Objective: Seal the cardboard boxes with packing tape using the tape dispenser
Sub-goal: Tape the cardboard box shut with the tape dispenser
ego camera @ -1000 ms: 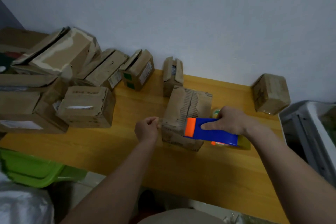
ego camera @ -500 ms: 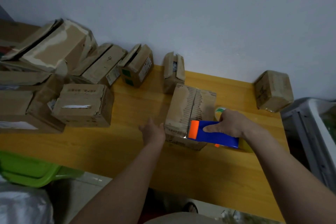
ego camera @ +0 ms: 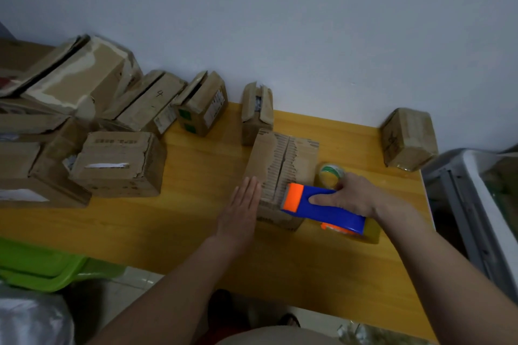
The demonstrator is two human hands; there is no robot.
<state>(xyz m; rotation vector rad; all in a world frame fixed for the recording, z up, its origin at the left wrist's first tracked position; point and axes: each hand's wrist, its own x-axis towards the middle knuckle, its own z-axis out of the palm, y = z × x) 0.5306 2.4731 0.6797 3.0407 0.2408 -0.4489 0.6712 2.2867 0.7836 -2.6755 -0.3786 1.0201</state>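
Cardboard box (ego camera: pixel 283 173) with torn, ribbed top flaps sits on the yellow wooden table (ego camera: pixel 196 221), directly in front of me near the front edge. My left hand (ego camera: pixel 241 210) was curled at the box's near left corner a moment ago; now it lies flat, fingers straight, pressed against the left side to brace it. My right hand (ego camera: pixel 350 196) grips the blue tape dispenser with the orange nose (ego camera: pixel 322 207), forefinger stretched along its body, and the nose has moved up onto the near end of the centre seam. I judge that the tape is anchored on the front face and the pull along the seam is about to start. A spare roll of clear tape (ego camera: pixel 330 173) stands just beside the box, behind my right hand. More worn cardboard boxes (ego camera: pixel 120 162) wait at the left.
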